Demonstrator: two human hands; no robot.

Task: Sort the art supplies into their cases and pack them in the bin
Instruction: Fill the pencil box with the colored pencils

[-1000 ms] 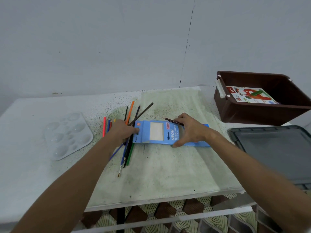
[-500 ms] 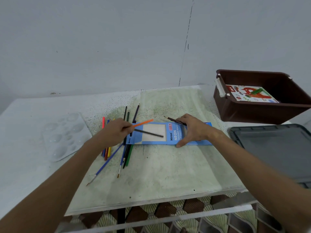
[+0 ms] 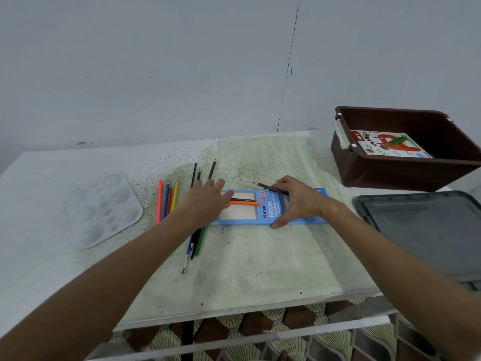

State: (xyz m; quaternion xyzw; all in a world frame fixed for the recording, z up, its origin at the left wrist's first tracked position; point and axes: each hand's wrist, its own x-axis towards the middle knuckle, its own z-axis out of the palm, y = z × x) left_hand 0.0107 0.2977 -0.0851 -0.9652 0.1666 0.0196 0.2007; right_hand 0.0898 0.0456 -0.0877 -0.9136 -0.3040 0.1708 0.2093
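Observation:
A blue pencil case (image 3: 270, 213) lies flat in the middle of the table. Through its window show an orange pencil (image 3: 244, 203) and a dark pencil (image 3: 242, 199). My left hand (image 3: 208, 200) rests with straight fingers on the case's left end, touching those pencils. My right hand (image 3: 296, 201) grips the case across its width, thumb on the near edge, and a brown pencil (image 3: 268, 187) sticks out from under its fingers. Red, blue, orange and yellow pencils (image 3: 166, 201) lie side by side to the left. Dark pencils, a green pencil (image 3: 200, 243) and a brush (image 3: 186, 261) lie partly under my left arm.
A clear plastic paint palette (image 3: 101, 209) sits at the left. At the back right stands a brown bin (image 3: 390, 170) holding an oil pastels box (image 3: 387, 147). A grey lid (image 3: 426, 238) lies at the right. The table's front edge is close below my arms.
My left hand carried the orange and dark pencils from the loose pile into the case's left end, let go and flattened. The right hand stayed on the case.

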